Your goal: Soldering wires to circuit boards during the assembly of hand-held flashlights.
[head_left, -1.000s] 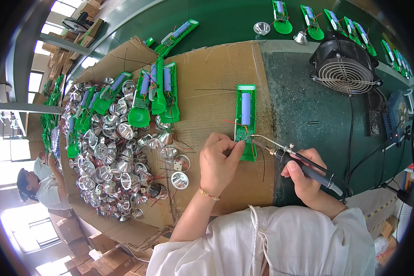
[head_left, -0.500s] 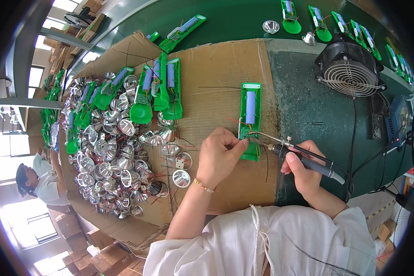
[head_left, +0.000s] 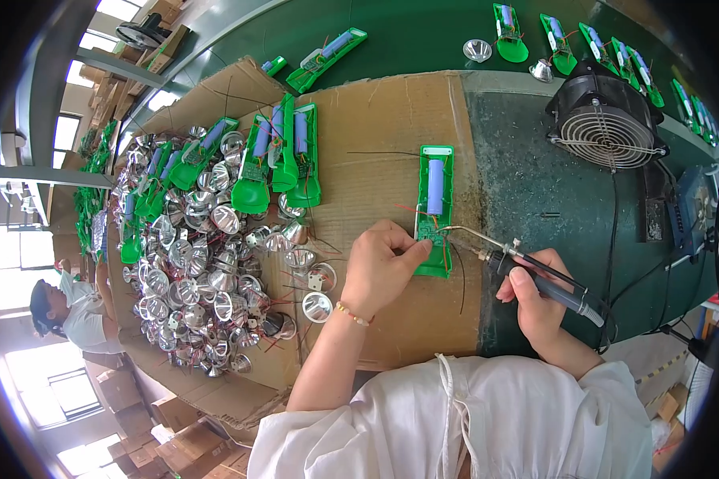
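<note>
In front of me lies a green plastic half-shell holding a blue cylindrical battery and a small green circuit board. Thin red and black wires come off it. My left hand is closed in a pinch at the board's lower left edge; whatever sits between the fingertips is hidden. A soldering iron is gripped in my right hand, its tip just right of the shell and apart from it. Fixed to the iron, a thin curved metal tube reaches over the board.
Left of the shell, many silver reflector cups are heaped on cardboard, with several filled green shells on top. At the right stands a black fan. More shells line the far bench. A person is at the far left.
My right hand has drawn the soldering iron slightly right, so its tip has come away from the board. My left hand stays pinched in nearly the same place.
</note>
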{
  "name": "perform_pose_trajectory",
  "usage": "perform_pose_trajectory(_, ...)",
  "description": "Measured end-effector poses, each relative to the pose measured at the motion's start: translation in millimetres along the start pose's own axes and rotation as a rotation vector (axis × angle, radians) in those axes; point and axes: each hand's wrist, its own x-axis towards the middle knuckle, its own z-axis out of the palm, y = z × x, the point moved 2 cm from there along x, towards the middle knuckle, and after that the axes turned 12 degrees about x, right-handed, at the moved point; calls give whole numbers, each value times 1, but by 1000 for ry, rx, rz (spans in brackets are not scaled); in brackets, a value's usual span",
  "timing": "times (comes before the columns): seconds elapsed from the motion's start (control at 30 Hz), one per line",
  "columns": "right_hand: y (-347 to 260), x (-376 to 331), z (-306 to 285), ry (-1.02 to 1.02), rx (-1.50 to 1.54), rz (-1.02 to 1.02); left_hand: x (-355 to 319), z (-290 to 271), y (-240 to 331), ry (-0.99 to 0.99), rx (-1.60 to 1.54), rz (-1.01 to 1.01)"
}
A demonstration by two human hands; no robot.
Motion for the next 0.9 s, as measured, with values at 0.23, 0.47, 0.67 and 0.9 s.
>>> perform_pose_trajectory(0.23, -6, 1, -31, 61, -53, -119, -30, -6, 17, 314, 6, 255)
perform_pose_trajectory(0.47, -1, 18, -52, 190, -59, -131, 51, -9, 38, 76, 289, 213)
perform_pose_trajectory(0.67, 0, 18, -51, 211, 2, -7, 223, -51, 46, 360, 243, 302)
perform_pose_trajectory(0.9, -2, 16, -49, 128, 31, 31, 256, -105, 13, 264, 964, -363)
